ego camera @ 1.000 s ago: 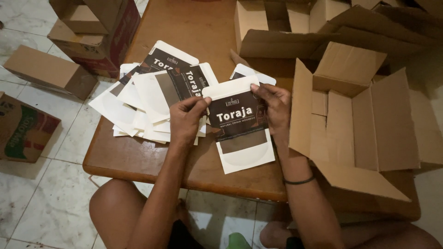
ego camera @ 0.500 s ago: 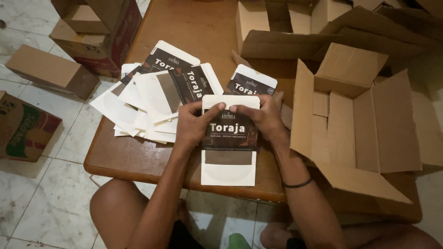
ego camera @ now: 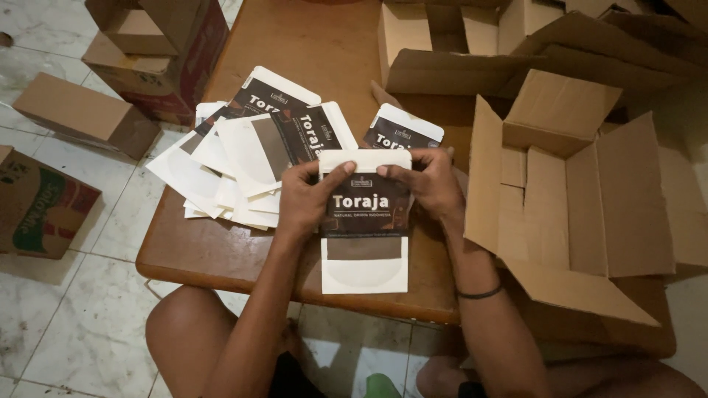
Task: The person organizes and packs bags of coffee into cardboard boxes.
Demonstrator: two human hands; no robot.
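Item: flat white pouch [ego camera: 364, 228] with a dark printed panel and a brownish window, lying face up at the near edge of the wooden worktop [ego camera: 295, 51]. Left hand [ego camera: 306, 199] grips the pouch's upper left corner, its fingers pinching the top edge, thumb on the front. Right hand [ego camera: 428, 180] grips the upper right corner, fingers likewise pinching the top edge; a dark band circles that wrist. Left of the pouch: a loose pile of like pouches [ego camera: 251, 155]. Just behind it: one more pouch [ego camera: 402, 131]. Right of it: an open cardboard carton [ego camera: 575, 199], flaps spread. Further left, on the tiled floor: small brown boxes [ego camera: 85, 114].
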